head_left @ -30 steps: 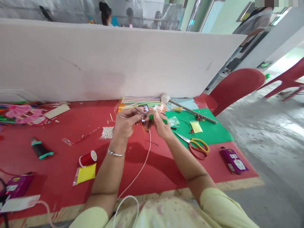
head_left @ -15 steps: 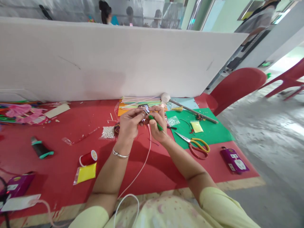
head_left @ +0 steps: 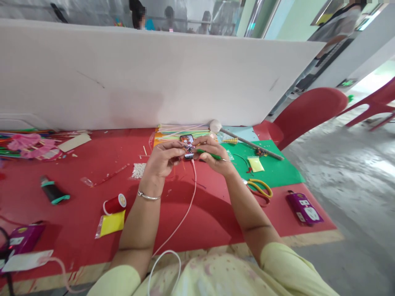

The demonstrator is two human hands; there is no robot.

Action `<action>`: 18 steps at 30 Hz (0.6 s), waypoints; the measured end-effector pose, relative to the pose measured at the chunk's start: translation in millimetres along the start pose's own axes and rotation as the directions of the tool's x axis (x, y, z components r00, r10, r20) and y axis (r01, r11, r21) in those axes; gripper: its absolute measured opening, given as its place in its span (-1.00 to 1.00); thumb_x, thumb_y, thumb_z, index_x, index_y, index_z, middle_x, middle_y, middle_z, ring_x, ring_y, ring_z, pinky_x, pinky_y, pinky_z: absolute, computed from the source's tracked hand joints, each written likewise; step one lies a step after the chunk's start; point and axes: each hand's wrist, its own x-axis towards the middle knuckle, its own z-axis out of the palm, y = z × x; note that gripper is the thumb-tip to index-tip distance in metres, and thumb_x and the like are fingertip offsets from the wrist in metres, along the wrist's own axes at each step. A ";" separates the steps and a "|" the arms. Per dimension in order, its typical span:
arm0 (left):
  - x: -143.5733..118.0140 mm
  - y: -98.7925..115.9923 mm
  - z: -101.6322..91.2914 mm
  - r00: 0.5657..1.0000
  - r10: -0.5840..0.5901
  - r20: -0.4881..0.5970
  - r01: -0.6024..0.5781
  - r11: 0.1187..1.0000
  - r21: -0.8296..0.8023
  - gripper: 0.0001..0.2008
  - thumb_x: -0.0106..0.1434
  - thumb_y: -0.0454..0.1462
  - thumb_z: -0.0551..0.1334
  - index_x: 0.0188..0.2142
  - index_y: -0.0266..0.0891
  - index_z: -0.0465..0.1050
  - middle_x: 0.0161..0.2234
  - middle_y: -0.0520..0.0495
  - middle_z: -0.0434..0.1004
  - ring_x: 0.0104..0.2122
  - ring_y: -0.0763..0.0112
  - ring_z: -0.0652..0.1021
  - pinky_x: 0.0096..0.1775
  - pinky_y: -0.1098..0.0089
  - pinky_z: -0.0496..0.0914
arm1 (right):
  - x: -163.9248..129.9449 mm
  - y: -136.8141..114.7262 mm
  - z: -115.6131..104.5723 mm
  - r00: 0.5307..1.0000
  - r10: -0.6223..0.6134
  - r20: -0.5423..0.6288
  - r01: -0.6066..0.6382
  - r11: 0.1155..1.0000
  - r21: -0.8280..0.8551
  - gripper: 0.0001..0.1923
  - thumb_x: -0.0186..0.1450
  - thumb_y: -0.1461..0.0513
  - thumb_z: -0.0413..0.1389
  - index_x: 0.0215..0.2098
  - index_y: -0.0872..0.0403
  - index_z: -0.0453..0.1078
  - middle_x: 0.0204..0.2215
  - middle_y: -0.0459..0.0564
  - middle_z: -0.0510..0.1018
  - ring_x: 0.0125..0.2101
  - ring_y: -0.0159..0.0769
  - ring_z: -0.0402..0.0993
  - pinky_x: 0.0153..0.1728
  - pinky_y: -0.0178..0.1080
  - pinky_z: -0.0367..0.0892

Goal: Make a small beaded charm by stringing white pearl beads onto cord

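Red covering spreads over the table (head_left: 77,213) before a white partition board (head_left: 154,78). Above its middle, the left hand (head_left: 162,158) pinches a small piece too tiny to identify, while the right hand (head_left: 212,153) grips a green-handled tool (head_left: 210,155), fingertips nearly touching.

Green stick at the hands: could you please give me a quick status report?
Left hand pinching small work piece, too small to identify. Right hand closed on green stick, tip toward left hand. Both raised above red table. Scissors lie beside right wrist, apart.
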 end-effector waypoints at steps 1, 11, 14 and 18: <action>0.2 0.3 -0.4 1.000 0.005 -0.006 -0.005 1.000 0.008 -0.81 -0.21 -0.36 0.47 -0.52 -0.28 0.57 -0.58 0.00 0.52 -0.62 0.54 0.42 -0.65 0.52 0.16 | 1.5 -2.1 -2.7 0.999 -0.029 0.013 0.030 0.999 -0.026 -0.63 0.42 -0.05 0.10 -0.07 -0.01 0.59 -0.01 0.11 0.53 0.05 -0.12 0.49 0.09 -0.05 0.46; 1.3 -1.0 -3.3 1.000 0.014 0.004 -0.014 0.995 0.102 -0.88 -0.20 -0.37 0.37 -0.54 -0.28 0.59 -0.64 0.00 0.47 -0.67 0.56 0.37 -0.64 0.52 0.20 | 3.1 -18.3 -14.8 0.989 -0.057 0.136 0.061 0.998 -0.028 -0.74 0.45 0.16 0.12 0.02 -0.01 0.58 0.02 0.10 0.61 0.02 -0.20 0.56 0.12 -0.09 0.44; 1.3 -0.6 -5.5 0.999 0.001 0.034 -0.005 0.993 0.119 -0.87 -0.20 -0.39 0.34 -0.55 -0.28 0.60 -0.60 -0.02 0.51 -0.66 0.56 0.38 -0.63 0.52 0.23 | 2.8 -23.6 -17.4 0.986 -0.048 0.160 0.052 0.998 -0.026 -0.75 0.45 0.18 0.11 0.00 0.00 0.59 0.01 0.10 0.61 0.01 -0.20 0.57 0.10 -0.10 0.45; 1.0 0.1 -8.9 0.998 -0.015 0.058 0.007 0.991 0.132 -0.84 -0.20 -0.41 0.31 -0.53 -0.28 0.62 -0.64 -0.01 0.49 -0.69 0.56 0.36 -0.64 0.51 0.22 | 2.1 -27.7 -22.5 0.984 -0.015 0.179 0.021 0.999 -0.028 -0.76 0.44 0.17 0.12 -0.02 -0.01 0.60 -0.01 0.08 0.62 0.00 -0.22 0.57 0.10 -0.11 0.46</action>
